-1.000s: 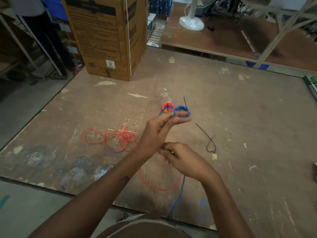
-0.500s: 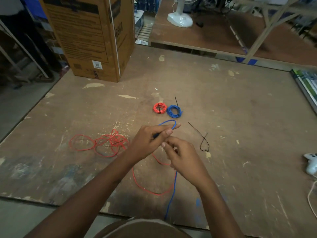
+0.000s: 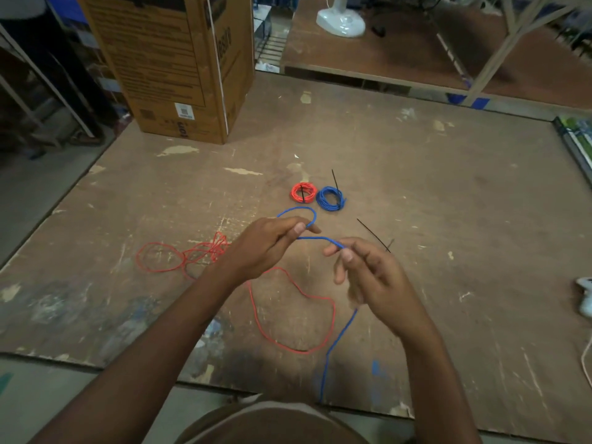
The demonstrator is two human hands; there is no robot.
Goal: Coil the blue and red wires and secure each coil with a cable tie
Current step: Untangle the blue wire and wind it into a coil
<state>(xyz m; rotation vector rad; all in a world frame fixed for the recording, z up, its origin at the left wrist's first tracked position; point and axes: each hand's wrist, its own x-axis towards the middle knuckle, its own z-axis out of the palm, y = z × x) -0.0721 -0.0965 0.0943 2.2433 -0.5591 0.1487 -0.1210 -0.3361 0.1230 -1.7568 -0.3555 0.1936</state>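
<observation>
My left hand (image 3: 267, 245) pinches a loose blue wire (image 3: 339, 341) where it forms a small loop above the fingers. My right hand (image 3: 368, 274) pinches the same wire a short way along; the rest of it hangs down past the table's front edge. A loose red wire (image 3: 288, 315) lies tangled on the table under and to the left of my hands. Further back sit a small red coil (image 3: 303, 192) and a small blue coil (image 3: 331, 198), each with a black tie on it. A loose black cable tie (image 3: 373, 234) lies to the right, partly behind my right hand.
The worn wooden table (image 3: 448, 193) has a large cardboard box (image 3: 173, 65) at its back left. A white object (image 3: 584, 296) with a cord lies at the right edge. A second table with a white fan base (image 3: 341, 19) stands behind.
My hands have come down from in front of the two small coils and moved apart. A small blue loop has formed at my left fingers, with a stretch of blue wire drawn between both hands.
</observation>
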